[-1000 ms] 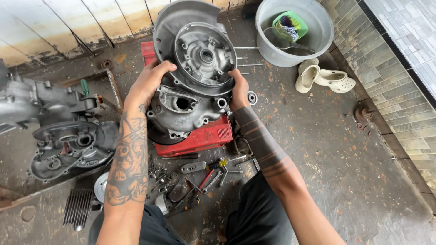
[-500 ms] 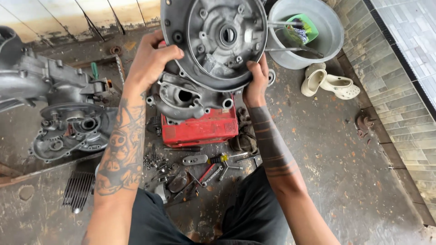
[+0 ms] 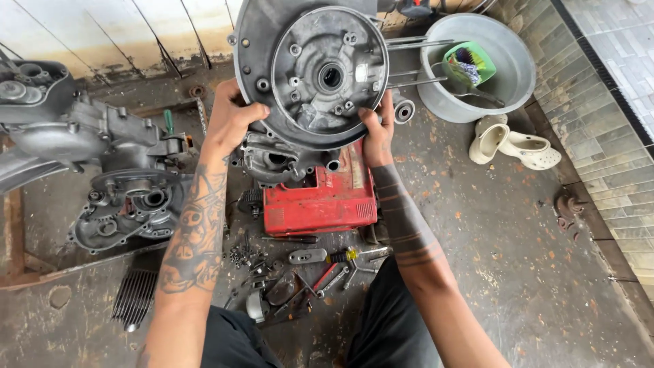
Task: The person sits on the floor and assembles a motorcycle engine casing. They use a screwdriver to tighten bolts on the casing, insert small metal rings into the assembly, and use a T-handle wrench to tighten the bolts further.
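Observation:
A large grey metal engine casing with a round central hub is held up over a red metal box. My left hand grips its lower left rim. My right hand grips its lower right edge. Long studs stick out from the casing's right side. The casing's lower part hangs just above the box's top left corner.
Another engine block with an open case half lies at the left. A grey basin holding a green tub stands at the upper right, with pale clogs beside it. Loose bolts, pliers and small parts litter the floor by my knees.
Both hands have lifted the casing upward and toward the camera, tilting its round face up, and the red box beneath it is more exposed.

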